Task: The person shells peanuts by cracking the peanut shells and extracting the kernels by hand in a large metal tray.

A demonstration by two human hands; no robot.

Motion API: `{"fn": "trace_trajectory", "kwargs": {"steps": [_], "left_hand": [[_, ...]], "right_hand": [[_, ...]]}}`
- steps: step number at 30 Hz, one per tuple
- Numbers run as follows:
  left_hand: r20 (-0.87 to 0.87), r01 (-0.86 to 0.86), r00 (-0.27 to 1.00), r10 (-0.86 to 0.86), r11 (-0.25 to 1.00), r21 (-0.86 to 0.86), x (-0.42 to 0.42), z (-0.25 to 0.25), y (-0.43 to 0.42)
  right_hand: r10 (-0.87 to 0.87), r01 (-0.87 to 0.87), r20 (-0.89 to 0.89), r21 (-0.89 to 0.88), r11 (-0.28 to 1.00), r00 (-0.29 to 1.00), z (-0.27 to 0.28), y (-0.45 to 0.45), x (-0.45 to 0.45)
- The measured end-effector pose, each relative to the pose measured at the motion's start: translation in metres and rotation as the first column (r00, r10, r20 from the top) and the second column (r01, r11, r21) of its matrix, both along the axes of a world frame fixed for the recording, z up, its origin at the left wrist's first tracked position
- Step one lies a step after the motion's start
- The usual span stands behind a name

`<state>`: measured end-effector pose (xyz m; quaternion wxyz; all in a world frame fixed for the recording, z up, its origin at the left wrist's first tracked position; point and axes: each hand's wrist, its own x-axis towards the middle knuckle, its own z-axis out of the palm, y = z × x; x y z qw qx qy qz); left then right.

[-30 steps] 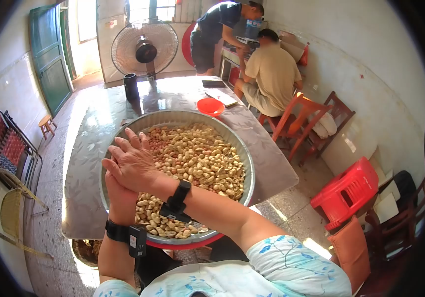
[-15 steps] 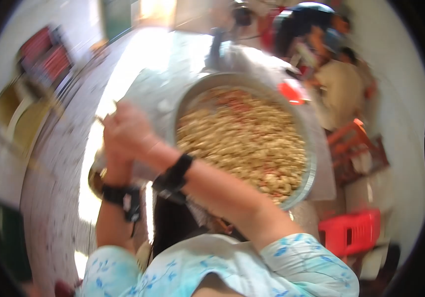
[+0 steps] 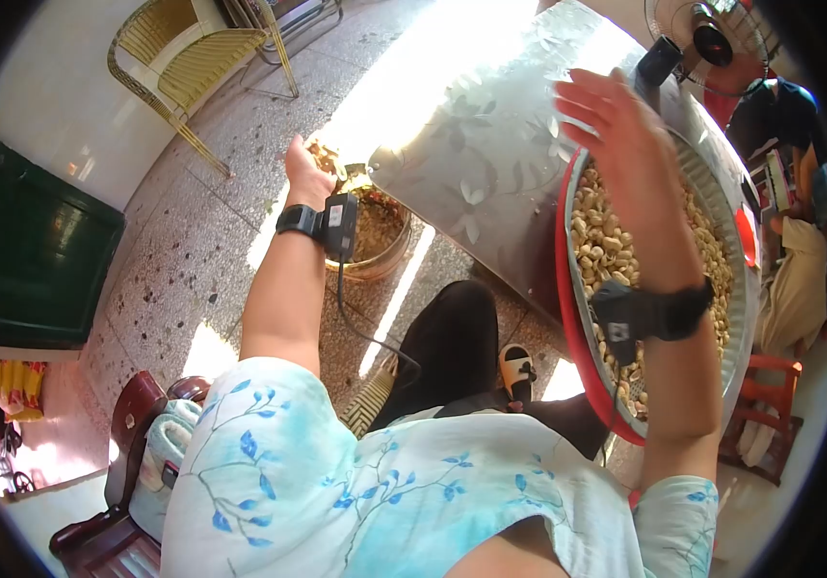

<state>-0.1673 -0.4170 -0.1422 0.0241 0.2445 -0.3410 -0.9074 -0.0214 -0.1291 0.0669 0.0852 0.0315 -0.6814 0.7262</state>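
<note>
My left hand [image 3: 308, 175] is cupped around a handful of brownish, shell-like bits [image 3: 325, 155]. It is above the rim of a round bucket [image 3: 367, 273], which holds more brown bits. Part of its fingers is hidden behind the bits. On the right, my right hand [image 3: 616, 120] is raised with its fingers extended and slightly apart, holding nothing. Below it lies a large round tray [image 3: 729, 371] of pale, nut-like pieces [image 3: 598, 226]. My right forearm covers part of the tray.
A patterned grey table [image 3: 476, 159] stands in the middle, its corner near the bucket. Behind are a fan [image 3: 712, 39] and a dark cup [image 3: 660, 60]. A wicker chair [image 3: 196, 72] stands at upper left. A seated person [image 3: 794, 279] is at right.
The view has turned left. My hands, close together beside the tray before, are now apart: the left by the bucket with bits, the right raised above the tray with fingers extended.
</note>
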Motion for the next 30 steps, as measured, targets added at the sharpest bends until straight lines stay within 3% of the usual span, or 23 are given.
{"fn": "trace_trajectory", "kwargs": {"steps": [1, 3, 4, 6, 7, 8, 9, 10, 11, 12, 13, 14, 18, 20, 22, 23, 27, 30], "left_hand": [[0.024, 0.023, 0.999, -0.021, 0.997, -0.07, -0.002, -0.023, -0.004], [0.032, 0.171, 0.984, -0.173, 0.983, 0.059, -0.016, -0.073, -0.024], [0.036, 0.177, 0.983, -0.179, 0.983, 0.057, -0.015, -0.07, -0.023], [0.195, -0.059, 0.972, 0.132, 0.938, -0.341, -0.011, -0.06, -0.017], [0.175, -0.175, 0.955, 0.241, 0.93, -0.323, -0.008, -0.052, -0.01], [-0.019, -0.049, 0.999, 0.046, 0.968, -0.247, -0.037, -0.112, -0.054], [-0.114, -0.054, 0.993, 0.011, 0.925, -0.375, 0.012, -0.044, -0.027], [-0.086, 0.058, 0.991, -0.107, 0.892, -0.448, -0.002, -0.05, -0.04], [-0.017, 0.264, 0.959, -0.284, 0.911, -0.318, -0.022, -0.049, -0.057], [-0.09, 0.313, 0.915, -0.393, 0.835, -0.453, -0.027, -0.034, -0.058], [-0.027, 0.238, 0.966, -0.257, 0.925, -0.296, -0.011, 0.034, -0.01], [-0.077, 0.168, 0.981, -0.177, 0.979, -0.116, 0.005, 0.083, 0.024], [-0.317, 0.338, 0.867, -0.385, 0.921, -0.194, 0.023, 0.184, 0.085], [-0.404, 0.401, 0.794, -0.455, 0.89, -0.216, 0.04, 0.213, 0.115], [-0.5, 0.547, 0.628, -0.597, 0.795, -0.262, 0.055, 0.238, 0.15], [-0.509, 0.548, 0.619, -0.598, 0.793, -0.266, 0.06, 0.246, 0.168], [-0.481, 0.697, 0.376, -0.792, 0.584, -0.416, 0.084, 0.267, 0.246], [-0.473, 0.741, 0.29, -0.832, 0.508, -0.438, 0.107, 0.281, 0.311]], "right_hand": [[0.011, -0.011, -0.004, -0.014, 1.0, 1.0, 0.002, 0.013, 0.006], [-0.034, 0.035, 0.026, -0.039, 0.999, 0.999, 0.002, 0.038, 0.014], [-0.078, 0.081, 0.05, -0.059, 0.995, 0.996, 0.002, 0.05, 0.017], [-0.083, 0.088, 0.07, -0.065, 0.994, 0.994, -0.003, 0.077, 0.024], [-0.096, 0.1, 0.074, -0.058, 0.993, 0.993, -0.003, 0.089, 0.027], [-0.042, 0.044, 0.027, -0.07, 0.997, 0.999, -0.008, 0.105, 0.029], [-0.079, 0.079, 0.007, -0.105, 0.991, 0.997, -0.01, 0.108, 0.034], [0.121, -0.125, -0.107, -0.035, 0.992, 0.987, -0.019, 0.131, 0.036], [-0.106, 0.104, -0.022, -0.059, 0.993, 0.994, -0.01, 0.121, 0.044], [-0.234, 0.237, 0.052, -0.052, 0.97, 0.971, 0.002, 0.116, 0.049], [-0.24, 0.248, 0.065, -0.186, 0.951, 0.969, 0.002, 0.132, 0.05], [-0.308, 0.332, 0.129, -0.245, 0.911, 0.942, 0.005, 0.137, 0.05], [-0.367, 0.409, 0.183, -0.352, 0.842, 0.912, 0.009, 0.161, 0.06], [-0.388, 0.426, 0.176, -0.365, 0.828, 0.905, 0.006, 0.17, 0.069], [-0.41, 0.438, 0.159, -0.39, 0.81, 0.898, -0.002, 0.183, 0.08], [-0.415, 0.438, 0.147, -0.392, 0.809, 0.898, -0.007, 0.192, 0.085], [-0.521, 0.571, 0.234, -0.368, 0.734, 0.821, -0.024, 0.217, 0.107], [-0.575, 0.63, 0.264, -0.404, 0.663, 0.774, -0.041, 0.238, 0.117]]}}
